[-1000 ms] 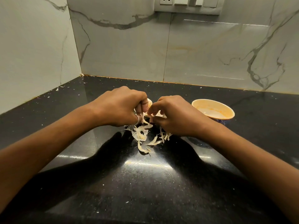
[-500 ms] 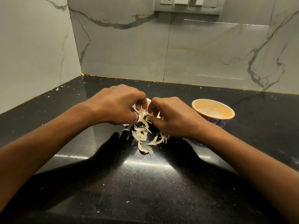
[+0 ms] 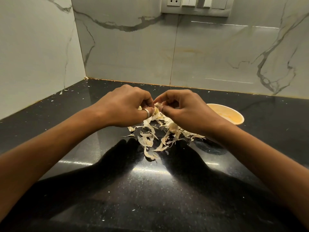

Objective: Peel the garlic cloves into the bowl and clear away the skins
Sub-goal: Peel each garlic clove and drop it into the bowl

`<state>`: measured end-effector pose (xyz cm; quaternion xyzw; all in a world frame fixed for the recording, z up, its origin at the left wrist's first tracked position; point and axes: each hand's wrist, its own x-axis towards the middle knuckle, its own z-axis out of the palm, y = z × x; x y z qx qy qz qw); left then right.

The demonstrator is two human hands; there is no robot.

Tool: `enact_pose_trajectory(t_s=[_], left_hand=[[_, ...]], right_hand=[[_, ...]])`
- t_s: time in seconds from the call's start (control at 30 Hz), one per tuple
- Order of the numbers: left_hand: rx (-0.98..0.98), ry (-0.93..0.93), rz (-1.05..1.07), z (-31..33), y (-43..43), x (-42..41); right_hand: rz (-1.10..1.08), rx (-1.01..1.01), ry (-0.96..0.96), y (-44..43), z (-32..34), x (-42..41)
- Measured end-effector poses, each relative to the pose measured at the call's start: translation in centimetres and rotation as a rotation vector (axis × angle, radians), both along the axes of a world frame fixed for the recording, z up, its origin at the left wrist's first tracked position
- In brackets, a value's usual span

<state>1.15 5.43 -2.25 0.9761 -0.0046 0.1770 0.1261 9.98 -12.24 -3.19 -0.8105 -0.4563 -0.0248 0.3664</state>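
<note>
At frame centre, the left hand (image 3: pixel 124 106) and the right hand (image 3: pixel 185 111) both pinch one small garlic clove (image 3: pixel 157 106) with curled fingers. Thin, papery, curly skins (image 3: pixel 148 139) lie below on the glossy black speckled bench (image 3: pixel 150 198). A round orange bowl (image 3: pixel 235 117) stands at the right.

Pale cream skins (image 3: pixel 151 136), speckled black countertop (image 3: pixel 133 190), orange bowl (image 3: pixel 234 114), grey-veined white wall (image 3: pixel 133 47).
</note>
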Motion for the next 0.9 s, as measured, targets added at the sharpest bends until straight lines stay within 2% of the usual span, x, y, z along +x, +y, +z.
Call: enact_pose_trajectory(t_s=[0.23,0.33,0.43,0.63,0.9], left_hand=[[-0.346,0.053,-0.097,0.3,-0.5,0.2],[-0.559,0.089,-0.175,0.2,-0.8,0.1],[-0.638,0.067,-0.182,-0.1,-1.3,0.0],[-0.682,-0.012,-0.165,-0.9,-1.2,0.3],[-0.756,-0.111,-0.151,-1.9,-1.7,0.6]], right_hand=[[0.053,0.139,0.293,-0.3,0.3,0.2],[0.06,0.177,0.36,-0.4,0.4,0.3],[0.067,0.216,0.385,-0.5,0.3,0.5],[0.093,0.27,0.376,-0.5,0.2,0.5],[0.062,0.237,0.129,-0.4,-0.4,0.9]])
